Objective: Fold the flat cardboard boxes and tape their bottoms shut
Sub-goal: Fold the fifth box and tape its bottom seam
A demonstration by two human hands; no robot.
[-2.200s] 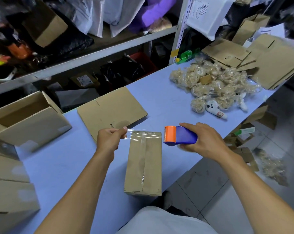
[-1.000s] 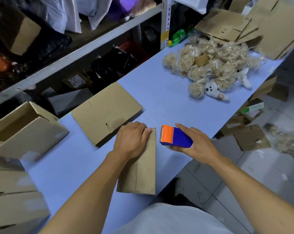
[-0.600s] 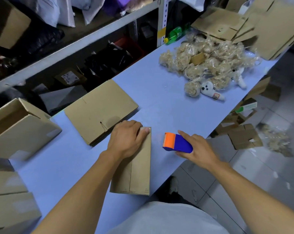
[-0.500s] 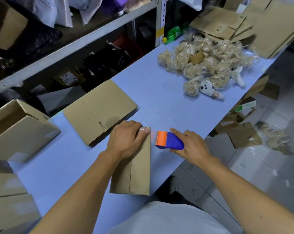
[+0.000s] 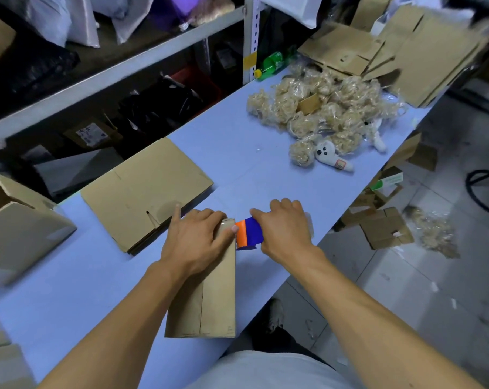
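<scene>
Since approx 2 s ago the tape strip stretched over the box (image 5: pixel 209 287) is gone from the air, and the dispenser (image 5: pixel 247 233) is now touching the box's far right edge. Left hand (image 5: pixel 194 242) is pressing flat on the far end w/ fingers (image 5: pixel 223 226) straight and spread, pinning things down, not gripping. Right hand (image 5: pixel 286 231) is curling round the dispenser, orange end towards the box. Can't tell from here if tape is cut or still joined.

Box is lying near the worktop (image 5: pixel 69 290) front edge, its seam running lengthwise, facing up. Judging by that, this box's bottom is nearly done: prob. just the last strip end being rubbed down and cut.

Done so far, looks like: a few folded boxes (image 5: pixel 19 228) sitting at the left edge. Left to do: a flat stack (image 5: pixel 145 192) just beyond the left hand, touching nothing else, plus more flats (image 5: pixel 392 49) piled at the far end. So well short of finished.

Also on the worktop: bagged plush toys (image 5: pixel 316 113) in a heap, a green bottle (image 5: pixel 271 64) by the shelf post. Cardboard scraps (image 5: pixel 383 228) are lying on the floor.
</scene>
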